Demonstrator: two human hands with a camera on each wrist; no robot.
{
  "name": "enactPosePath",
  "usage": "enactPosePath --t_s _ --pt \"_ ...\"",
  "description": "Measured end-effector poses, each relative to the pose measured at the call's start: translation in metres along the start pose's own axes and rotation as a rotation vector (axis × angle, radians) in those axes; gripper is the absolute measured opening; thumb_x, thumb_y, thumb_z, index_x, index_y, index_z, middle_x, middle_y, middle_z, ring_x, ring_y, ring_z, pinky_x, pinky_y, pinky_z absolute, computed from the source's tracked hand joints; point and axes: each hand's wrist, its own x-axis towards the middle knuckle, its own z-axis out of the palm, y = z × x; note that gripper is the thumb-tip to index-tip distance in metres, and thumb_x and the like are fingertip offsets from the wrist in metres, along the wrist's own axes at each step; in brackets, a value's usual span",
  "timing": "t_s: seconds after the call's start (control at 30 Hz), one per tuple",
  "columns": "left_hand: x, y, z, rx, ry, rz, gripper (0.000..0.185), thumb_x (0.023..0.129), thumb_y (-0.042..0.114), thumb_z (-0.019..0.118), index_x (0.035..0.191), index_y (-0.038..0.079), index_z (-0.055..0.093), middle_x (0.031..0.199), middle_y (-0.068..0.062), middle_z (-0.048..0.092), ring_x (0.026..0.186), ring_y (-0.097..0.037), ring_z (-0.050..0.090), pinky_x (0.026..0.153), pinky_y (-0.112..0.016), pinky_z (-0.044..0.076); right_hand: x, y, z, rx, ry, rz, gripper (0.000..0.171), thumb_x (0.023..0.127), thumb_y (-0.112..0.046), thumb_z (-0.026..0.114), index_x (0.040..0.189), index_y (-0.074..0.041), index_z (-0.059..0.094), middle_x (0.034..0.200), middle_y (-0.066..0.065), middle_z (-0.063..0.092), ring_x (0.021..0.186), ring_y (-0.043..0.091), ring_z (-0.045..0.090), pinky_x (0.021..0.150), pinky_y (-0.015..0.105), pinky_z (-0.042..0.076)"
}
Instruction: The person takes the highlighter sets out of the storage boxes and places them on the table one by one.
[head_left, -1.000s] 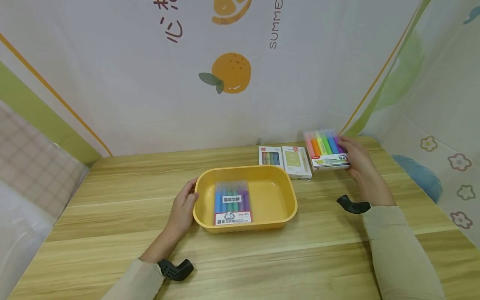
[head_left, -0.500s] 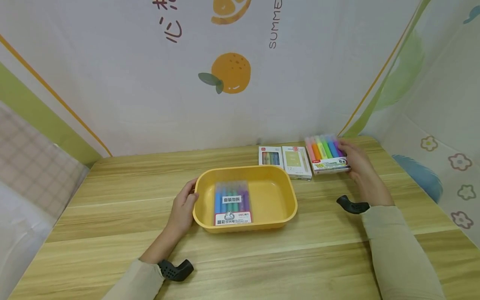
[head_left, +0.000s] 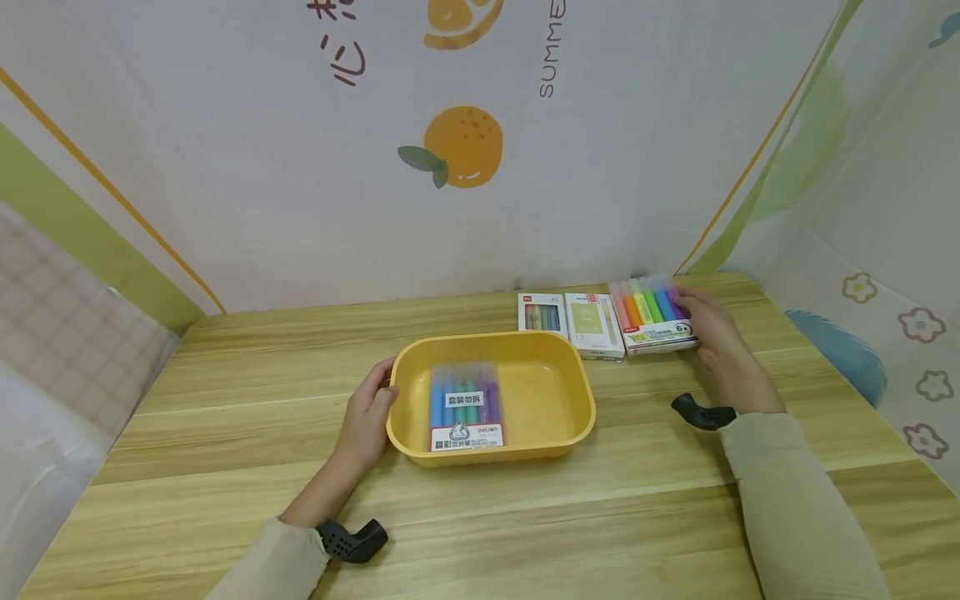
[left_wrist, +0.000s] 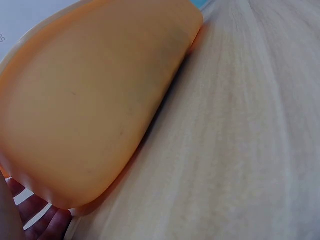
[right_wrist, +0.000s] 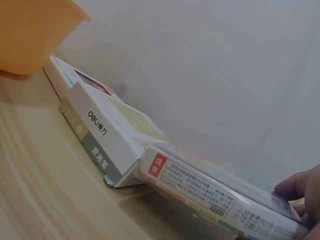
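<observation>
My left hand [head_left: 366, 418] grips the left end of a yellow plastic tray [head_left: 546, 400], thumb at the rim and fingers round the outside wall. Inside the tray, on its left side, lies a clear pack of blue, green and purple highlighters [head_left: 465, 407]. At the back right, my right hand [head_left: 718, 343] holds the right edge of a pack of rainbow highlighters [head_left: 651, 317]. In the right wrist view this pack [right_wrist: 215, 192] slants, its near corner against a white box of highlighters [right_wrist: 117, 135]; the thumb lies on top. Whether its underside fully touches the table is unclear.
A smaller white box with coloured pens in its window [head_left: 542, 313] stands left of the white highlighter box [head_left: 594, 325], behind the tray. The wooden table [head_left: 555, 533] meets a printed cloth wall [head_left: 322, 217] at the back.
My right hand has lowered the rainbow highlighter pack toward the table, beside the white box. The left hand and the tray have stayed where they were.
</observation>
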Motion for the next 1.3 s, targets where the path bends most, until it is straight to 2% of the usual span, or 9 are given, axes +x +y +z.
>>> enactPosePath --t_s 0.17,0.37,0.4,0.5,0.63,0.83,0.93,1.17,1.3 --pt "0.0 0.0 0.0 -0.007 0.003 0.002 0.047 0.099 0.011 0.038 0.143 0.006 0.053 0.131 -0.02 0.064 0.105 -0.03 0.065 0.081 -0.02 0.054 0.002 0.003 0.0 -0.046 0.029 0.005 0.061 0.105 -0.039 0.047 0.161 -0.021 0.03 0.132 -0.008 0.045 0.102 0.001 0.047 0.078 0.013 0.048" --pt "0.0 0.001 0.001 -0.012 0.001 0.0 0.047 0.099 0.011 0.037 0.143 0.006 0.053 0.131 -0.021 0.064 0.103 -0.025 0.065 0.081 -0.02 0.054 0.005 0.006 0.0 -0.153 0.05 -0.002 0.061 0.105 -0.042 0.043 0.161 -0.02 0.03 0.12 -0.01 0.045 0.101 0.004 0.048 0.078 0.015 0.049" --pt "0.0 0.001 0.001 -0.011 0.001 -0.002 0.047 0.099 0.011 0.037 0.143 0.006 0.053 0.131 -0.021 0.064 0.103 -0.024 0.065 0.081 -0.02 0.054 0.006 0.007 0.0 -0.166 0.054 -0.002 0.061 0.105 -0.042 0.043 0.161 -0.02 0.03 0.122 -0.009 0.045 0.101 0.004 0.048 0.078 0.015 0.049" --pt "0.0 0.001 0.001 -0.011 -0.001 -0.002 0.047 0.099 0.011 0.037 0.143 0.006 0.053 0.131 -0.021 0.064 0.102 -0.023 0.065 0.081 -0.02 0.054 0.007 0.009 0.001 -0.194 0.066 -0.004 0.061 0.105 -0.042 0.042 0.16 -0.019 0.031 0.138 0.0 0.043 0.104 0.006 0.046 0.082 0.017 0.046" --pt "0.0 0.001 0.001 -0.005 -0.001 0.0 0.048 0.099 0.011 0.037 0.143 0.005 0.053 0.131 -0.021 0.064 0.103 -0.023 0.065 0.081 -0.02 0.054 0.009 0.011 0.003 -0.252 0.075 -0.021 0.062 0.106 -0.043 0.04 0.16 -0.015 0.03 0.158 0.01 0.03 0.109 0.008 0.041 0.089 0.023 0.039" --pt "0.0 0.001 0.001 -0.006 0.004 0.0 0.047 0.099 0.01 0.037 0.143 0.006 0.053 0.131 -0.021 0.064 0.102 -0.022 0.065 0.081 -0.02 0.054 0.008 0.011 0.006 -0.295 0.077 -0.02 0.062 0.106 -0.044 0.036 0.161 -0.015 0.027 0.165 0.014 0.024 0.127 0.02 0.037 0.096 0.028 0.033" --pt "-0.001 0.001 0.001 -0.011 0.009 0.0 0.047 0.099 0.01 0.037 0.142 0.006 0.054 0.131 -0.021 0.065 0.1 -0.02 0.066 0.08 -0.02 0.055 0.007 0.011 0.006 -0.323 0.07 -0.024 0.064 0.106 -0.045 0.037 0.161 -0.014 0.026 0.164 0.016 0.025 0.128 0.022 0.038 0.094 0.027 0.036" --pt "-0.001 0.001 0.002 -0.031 0.013 0.001 0.047 0.099 0.009 0.038 0.142 0.006 0.055 0.128 -0.021 0.065 0.099 -0.021 0.066 0.079 -0.02 0.055 0.004 0.013 0.006 -0.441 0.039 -0.084 0.068 0.105 -0.042 0.043 0.162 -0.012 0.023 0.159 0.021 0.033 0.113 0.016 0.047 0.077 0.015 0.045" --pt "0.0 0.0 0.001 -0.033 0.009 -0.002 0.047 0.099 0.009 0.038 0.142 0.006 0.054 0.129 -0.021 0.065 0.1 -0.023 0.066 0.079 -0.02 0.055 0.004 0.014 0.007 -0.456 0.05 -0.106 0.067 0.105 -0.04 0.045 0.161 -0.011 0.025 0.154 0.022 0.037 0.11 0.016 0.051 0.071 0.013 0.048"
